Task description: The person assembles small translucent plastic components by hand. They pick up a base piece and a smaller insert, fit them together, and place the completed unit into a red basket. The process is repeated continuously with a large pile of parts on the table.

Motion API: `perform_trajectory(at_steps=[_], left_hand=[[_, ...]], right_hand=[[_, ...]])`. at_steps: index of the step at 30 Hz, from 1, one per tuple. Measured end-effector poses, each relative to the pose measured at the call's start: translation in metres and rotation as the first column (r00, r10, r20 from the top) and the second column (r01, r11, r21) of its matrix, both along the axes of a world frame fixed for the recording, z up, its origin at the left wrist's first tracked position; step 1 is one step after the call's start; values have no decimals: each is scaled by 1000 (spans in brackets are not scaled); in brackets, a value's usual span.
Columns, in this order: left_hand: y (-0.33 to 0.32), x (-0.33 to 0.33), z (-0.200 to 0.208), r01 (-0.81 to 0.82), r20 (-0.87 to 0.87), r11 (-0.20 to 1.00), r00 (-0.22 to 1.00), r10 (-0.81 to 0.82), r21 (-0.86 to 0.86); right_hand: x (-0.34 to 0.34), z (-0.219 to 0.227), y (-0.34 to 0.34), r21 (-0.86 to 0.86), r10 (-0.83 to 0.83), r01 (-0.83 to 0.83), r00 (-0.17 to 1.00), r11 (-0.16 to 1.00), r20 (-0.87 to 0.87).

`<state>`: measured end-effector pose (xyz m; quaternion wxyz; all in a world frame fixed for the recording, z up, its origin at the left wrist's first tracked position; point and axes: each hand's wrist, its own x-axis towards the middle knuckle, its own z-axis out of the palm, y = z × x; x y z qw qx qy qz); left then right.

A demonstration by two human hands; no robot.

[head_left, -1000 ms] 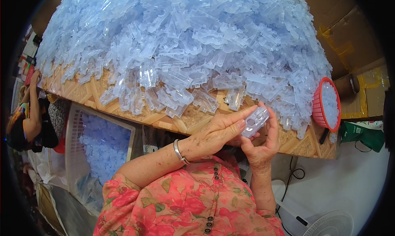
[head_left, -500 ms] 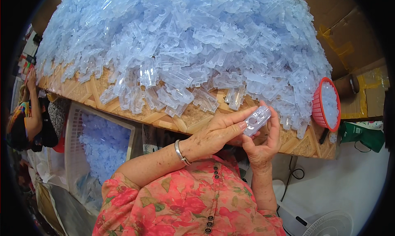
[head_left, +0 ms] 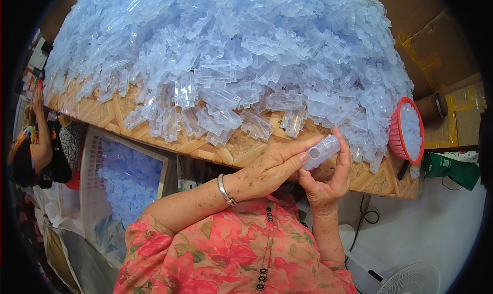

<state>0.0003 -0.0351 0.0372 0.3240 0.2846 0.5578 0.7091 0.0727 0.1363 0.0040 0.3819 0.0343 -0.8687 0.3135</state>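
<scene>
A clear plastic piece (head_left: pixel 322 153) with a round ring on its face is held between my two hands, just off the table's front edge. My left hand (head_left: pixel 272 167), with a silver bangle at the wrist, pinches its left end between thumb and straight fingers. My right hand (head_left: pixel 328 185) closes round its right side, one finger raised along the end and the thumb under the near edge. Behind my hands spreads a large heap of clear bluish plastic pieces (head_left: pixel 215 53), several lying loose near the table edge.
The wood-patterned table (head_left: pixel 226 154) carries the heap. A red basket (head_left: pixel 395 132) of small clear parts stands at its right end. A white crate (head_left: pixel 92 165) of bluish pieces is below left. A fan (head_left: pixel 411 279) stands lower right. Another person's arm (head_left: pixel 42 130) shows far left.
The plastic piece has tilted and turned slightly between my fingers, and its ring now faces up differently. My right fingers have shifted a little to the right; my left hand barely moved.
</scene>
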Motion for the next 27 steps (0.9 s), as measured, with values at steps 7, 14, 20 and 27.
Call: perform_trajectory(at_steps=[7,14,20,27], left_hand=[[2,3,-16,4,-191,1000,982,-5,-5],[0,3,-15,-11,-321,1000,947,11,4],[8,5,-19,-179,-543,981,832,111,-75],[10,-3,-19,-262,-762,956,643,72,-131]], right_hand=[[2,-11,0,-174,56,-51,998,983,20],[1,-12,6,-74,58,-60,998,995,-23],[4,-15,0,-51,-4,5,1000,999,11],[15,19,31,161,77,-126,956,979,283]])
